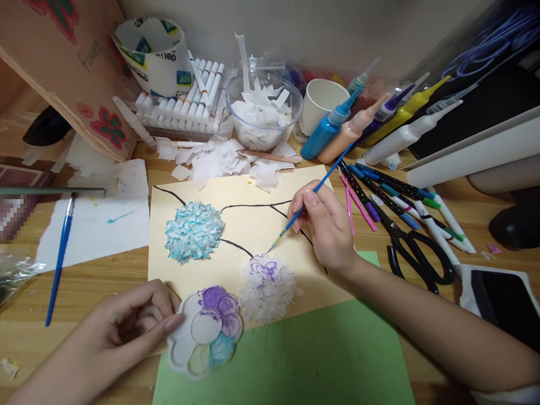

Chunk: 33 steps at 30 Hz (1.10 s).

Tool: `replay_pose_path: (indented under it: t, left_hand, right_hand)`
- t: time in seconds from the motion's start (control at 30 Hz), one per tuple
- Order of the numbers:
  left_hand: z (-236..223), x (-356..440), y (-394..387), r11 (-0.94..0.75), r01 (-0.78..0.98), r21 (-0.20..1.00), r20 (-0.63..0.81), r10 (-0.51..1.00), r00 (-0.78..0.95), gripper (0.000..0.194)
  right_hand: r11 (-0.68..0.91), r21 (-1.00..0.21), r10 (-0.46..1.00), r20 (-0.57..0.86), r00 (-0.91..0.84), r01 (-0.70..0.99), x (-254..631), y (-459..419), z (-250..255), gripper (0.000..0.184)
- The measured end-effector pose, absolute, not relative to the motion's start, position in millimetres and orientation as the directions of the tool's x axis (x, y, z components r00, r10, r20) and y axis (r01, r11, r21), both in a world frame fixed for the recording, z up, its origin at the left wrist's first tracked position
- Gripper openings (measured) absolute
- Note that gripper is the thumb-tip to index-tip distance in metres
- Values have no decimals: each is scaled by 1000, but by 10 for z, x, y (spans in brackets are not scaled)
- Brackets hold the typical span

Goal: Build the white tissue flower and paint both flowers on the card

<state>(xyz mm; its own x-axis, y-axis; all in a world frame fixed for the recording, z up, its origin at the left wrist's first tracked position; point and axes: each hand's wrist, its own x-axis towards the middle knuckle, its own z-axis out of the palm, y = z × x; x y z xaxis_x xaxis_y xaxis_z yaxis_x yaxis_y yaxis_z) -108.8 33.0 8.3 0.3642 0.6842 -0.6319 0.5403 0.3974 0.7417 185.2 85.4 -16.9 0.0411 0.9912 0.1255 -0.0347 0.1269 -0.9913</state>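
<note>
Between the thumb and fingers of my left hand (141, 320) is the edge of a flower-shaped paint palette (206, 328), with purple and light blue paint in its wells. My right hand (324, 228) pinches a thin blue paintbrush (312, 194), its tip just above a white paper-scrap flower (270, 292). Purple paint marks the flower's upper part. A second paper flower (194, 232), tinted light blue, sits to the left. Both flowers are on a cream sheet (248, 225) with black branch lines, which overlaps a green sheet (287, 360).
Behind the sheet are torn paper scraps (221, 160), a clear bowl (264, 115), markers (185, 101) and paint bottles (327, 132). Black scissors (415, 244) and pens (388, 185) lie to the right. Another brush (61, 259) and a paint-stained paper (113, 219) lie left.
</note>
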Motion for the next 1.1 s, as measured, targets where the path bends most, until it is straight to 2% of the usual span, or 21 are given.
replay_pose_path:
  t: [0.23,0.37,0.5,0.67,0.77,1.0,1.1]
  left_hand:
    - [105,-1081,356,383,572,725,-652,649,391,30]
    - [106,-1063,342,402,550,732,-640,682,354,30]
    - [71,-1093,336,386,547,742,-637,661,397,28]
    - [21,-1145,334,366,546,754,-624,660,419,26]
    - [10,-1151,335,366,549,752,-626,659,418,26]
    - [1,-1156,320,363,543,757,-620,661,423,26]
    - [22,-1141,323,344,541,767,-602,677,423,26]
  right_hand:
    - [153,-981,988,149,39,-123,1856,860,-171,24]
    - [127,-985,992,129,-4,-120,1858,858,-165,23]
    - [103,-989,993,108,-43,-107,1862,852,-163,23]
    - [125,-987,992,125,12,-100,1856,851,-169,24]
    - [114,-990,993,116,-29,-81,1856,845,-169,24]
    - [141,-988,990,143,-19,-57,1851,841,-162,23]
    - [232,-969,972,227,63,-85,1830,823,-165,23]
